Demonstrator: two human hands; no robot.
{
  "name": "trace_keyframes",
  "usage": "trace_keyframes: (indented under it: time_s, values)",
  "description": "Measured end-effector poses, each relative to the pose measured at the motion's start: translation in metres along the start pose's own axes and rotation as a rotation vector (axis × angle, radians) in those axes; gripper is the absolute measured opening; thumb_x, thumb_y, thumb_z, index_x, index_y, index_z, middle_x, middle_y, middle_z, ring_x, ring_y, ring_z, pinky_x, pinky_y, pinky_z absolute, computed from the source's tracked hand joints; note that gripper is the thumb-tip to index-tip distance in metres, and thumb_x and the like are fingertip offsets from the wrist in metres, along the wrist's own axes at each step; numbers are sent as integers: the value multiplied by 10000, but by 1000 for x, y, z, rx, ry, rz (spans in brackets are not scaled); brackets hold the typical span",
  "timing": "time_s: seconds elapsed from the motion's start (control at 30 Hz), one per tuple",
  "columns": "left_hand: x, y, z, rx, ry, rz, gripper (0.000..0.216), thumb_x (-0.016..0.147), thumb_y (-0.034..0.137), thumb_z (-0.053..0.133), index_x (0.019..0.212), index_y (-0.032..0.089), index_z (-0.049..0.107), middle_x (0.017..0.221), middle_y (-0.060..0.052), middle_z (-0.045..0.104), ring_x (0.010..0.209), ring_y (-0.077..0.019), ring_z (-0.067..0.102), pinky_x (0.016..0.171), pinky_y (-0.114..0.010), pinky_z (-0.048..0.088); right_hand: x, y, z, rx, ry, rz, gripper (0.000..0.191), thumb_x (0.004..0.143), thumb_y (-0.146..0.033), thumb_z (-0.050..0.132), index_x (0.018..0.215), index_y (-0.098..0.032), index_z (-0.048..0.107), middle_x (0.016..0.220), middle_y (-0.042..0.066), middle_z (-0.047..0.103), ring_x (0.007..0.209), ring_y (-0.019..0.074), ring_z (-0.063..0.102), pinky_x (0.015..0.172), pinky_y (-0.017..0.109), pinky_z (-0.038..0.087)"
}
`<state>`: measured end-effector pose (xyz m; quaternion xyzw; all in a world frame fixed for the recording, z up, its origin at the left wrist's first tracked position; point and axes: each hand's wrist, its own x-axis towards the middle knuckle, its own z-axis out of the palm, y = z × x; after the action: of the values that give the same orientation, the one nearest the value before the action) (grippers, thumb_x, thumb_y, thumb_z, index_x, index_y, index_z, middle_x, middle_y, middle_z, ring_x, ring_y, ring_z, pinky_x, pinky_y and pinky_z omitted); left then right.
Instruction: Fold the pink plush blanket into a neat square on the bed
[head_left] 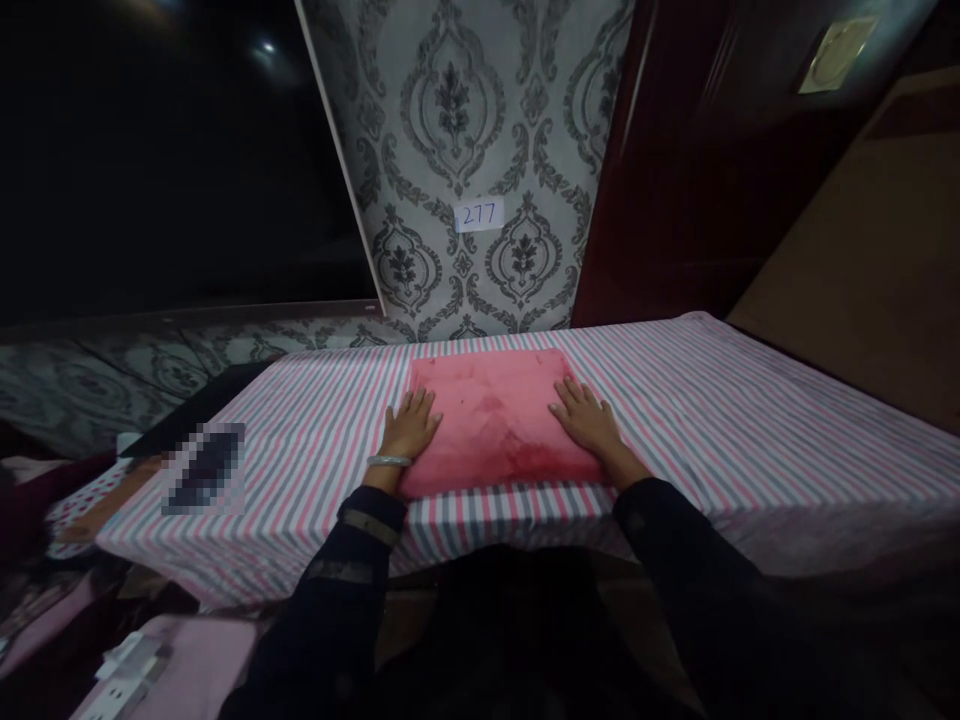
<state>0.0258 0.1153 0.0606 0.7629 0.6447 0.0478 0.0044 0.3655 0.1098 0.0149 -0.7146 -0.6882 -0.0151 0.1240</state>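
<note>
A pink, flat rectangular piece that looks like folded cloth or a thin cushion lies on the striped tablecloth. Darker red patches mark its front right part. My left hand rests flat on its left edge, fingers spread, with a bangle at the wrist. On the right edge lies my right hand, also flat with fingers apart. Neither hand grips anything. The exact kind of the pink piece cannot be made out.
A blurred-out dark object lies at the table's left end. Behind stand a patterned wall with a paper marked 277, a large dark screen and a dark red door panel. A power strip sits low at left on a pink surface.
</note>
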Motion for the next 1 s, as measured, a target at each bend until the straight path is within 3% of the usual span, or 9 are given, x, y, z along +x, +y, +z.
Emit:
trace_keyframes:
  time_s: [0.1, 0.2, 0.3, 0.37, 0.43, 0.57, 0.67, 0.83, 1.0]
  values:
    - [-11, -9, 1, -44, 13, 23, 567, 1055, 393, 313, 1593, 214, 335, 1686, -85, 268, 1559, -300, 244, 1202, -613, 294, -6, 18, 5, 92, -22, 9, 590, 1067, -424, 256, 1612, -213, 334, 1686, 88, 236, 1510, 275, 317, 1149, 534, 391]
    - [-28, -13, -2, -74, 46, 45, 531, 1060, 345, 307, 1566, 202, 381, 1668, -70, 317, 1539, -284, 297, 1179, -554, 363, -18, 39, 9, 179, -23, -50, 595, 1059, -366, 257, 1598, -135, 357, 1641, 135, 338, 1491, 240, 358, 1172, 443, 382]
    - [-49, -4, -7, -73, 139, 23, 525, 1067, 356, 272, 1535, 180, 432, 1641, -83, 380, 1561, -324, 223, 1215, -627, 257, -38, 43, 3, 154, 63, -4, 582, 1060, -397, 250, 1580, -187, 407, 1600, 128, 419, 1477, 306, 369, 1155, 549, 372]
    - [-61, 15, -9, -66, 215, 40, 536, 1065, 378, 271, 1524, 164, 446, 1626, -106, 407, 1568, -335, 194, 1235, -663, 161, -52, 28, -4, 84, 182, 13, 575, 1062, -431, 256, 1569, -223, 429, 1612, 124, 401, 1493, 368, 313, 1129, 643, 342]
    - [-69, 41, -8, -54, 257, 131, 543, 1060, 394, 295, 1528, 162, 444, 1627, -121, 404, 1562, -320, 224, 1253, -642, 137, -66, 0, -11, 25, 258, -82, 571, 1061, -425, 283, 1578, -222, 412, 1639, 127, 349, 1517, 379, 247, 1149, 666, 278]
    - [-72, 89, 8, -32, 200, 388, 605, 1032, 469, 392, 1569, 190, 388, 1665, -125, 326, 1564, -309, 225, 1263, -617, 150, -86, -54, -11, -9, 186, -314, 554, 1057, -383, 335, 1584, -224, 399, 1653, 114, 324, 1523, 327, 252, 1195, 615, 204]
    - [-71, 103, 25, -3, 171, 397, 640, 1016, 500, 429, 1573, 189, 380, 1654, -148, 343, 1543, -327, 275, 1242, -656, 175, -93, -65, -1, 13, 148, -349, 542, 1059, -388, 350, 1571, -225, 421, 1640, 106, 351, 1520, 318, 264, 1200, 615, 178]
    - [-73, 98, 36, 19, 199, 386, 638, 1019, 506, 414, 1580, 205, 371, 1648, -136, 360, 1537, -319, 290, 1240, -643, 190, -95, -57, 10, 31, 191, -355, 549, 1059, -408, 374, 1579, -237, 407, 1643, 88, 351, 1522, 309, 254, 1211, 594, 158]
    - [-78, 74, 33, 51, 217, 340, 627, 1017, 498, 417, 1573, 211, 389, 1648, -124, 365, 1544, -307, 281, 1262, -605, 148, -93, -41, 8, -4, 208, -318, 542, 1052, -432, 387, 1553, -234, 453, 1630, 83, 379, 1505, 311, 284, 1206, 545, 209]
